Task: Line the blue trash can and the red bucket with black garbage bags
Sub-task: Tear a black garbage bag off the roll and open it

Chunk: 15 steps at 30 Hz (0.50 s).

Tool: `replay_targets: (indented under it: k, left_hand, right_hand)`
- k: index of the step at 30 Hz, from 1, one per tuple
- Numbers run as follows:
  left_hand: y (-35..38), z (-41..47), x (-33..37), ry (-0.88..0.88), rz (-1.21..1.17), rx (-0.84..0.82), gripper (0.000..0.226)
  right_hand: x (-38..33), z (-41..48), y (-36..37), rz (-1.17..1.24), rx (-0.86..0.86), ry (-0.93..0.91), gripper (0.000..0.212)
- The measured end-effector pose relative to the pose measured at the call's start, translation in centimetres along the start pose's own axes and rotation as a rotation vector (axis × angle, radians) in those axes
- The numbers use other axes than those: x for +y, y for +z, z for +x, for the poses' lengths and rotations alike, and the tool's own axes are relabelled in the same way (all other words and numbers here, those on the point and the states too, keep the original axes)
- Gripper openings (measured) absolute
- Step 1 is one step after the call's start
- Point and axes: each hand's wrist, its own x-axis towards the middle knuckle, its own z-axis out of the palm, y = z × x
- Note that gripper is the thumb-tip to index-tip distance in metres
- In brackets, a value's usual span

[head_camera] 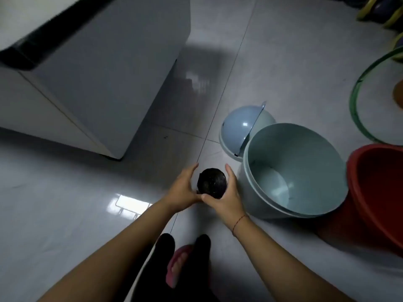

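A black roll of garbage bags (pixel 212 183) sits between my two hands above the floor. My left hand (pixel 182 189) cups its left side and my right hand (pixel 226 196) wraps its right side and bottom. Just to the right stands the pale blue trash can (pixel 322 149), open and bare inside. Its domed blue lid (pixel 238 127) lies on the floor behind it. The red bucket (pixel 377 192) stands at the right edge, touching the can and partly cut off by the frame.
A large white appliance (pixel 93 73) fills the upper left. A green-rimmed hoop (pixel 357 101) and coloured items lie at the far right. My feet, one in a pink sandal (pixel 177 264), stand on the glossy tiled floor (pixel 65 203).
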Motion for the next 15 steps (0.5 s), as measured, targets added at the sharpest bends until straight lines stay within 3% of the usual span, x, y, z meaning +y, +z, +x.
replay_targets:
  k: [9,15]
  left_hand:
    - [1.4,1.9,-2.7,-0.053,-0.03,-0.074,0.112]
    - [2.8,2.9,-3.6,-0.06,-0.149,-0.104,0.106]
  right_hand:
    - [3.4,3.8,0.0,0.013,0.038,0.119,0.093]
    - [4.4,5.2,0.7,0.12,0.037,0.22,0.069]
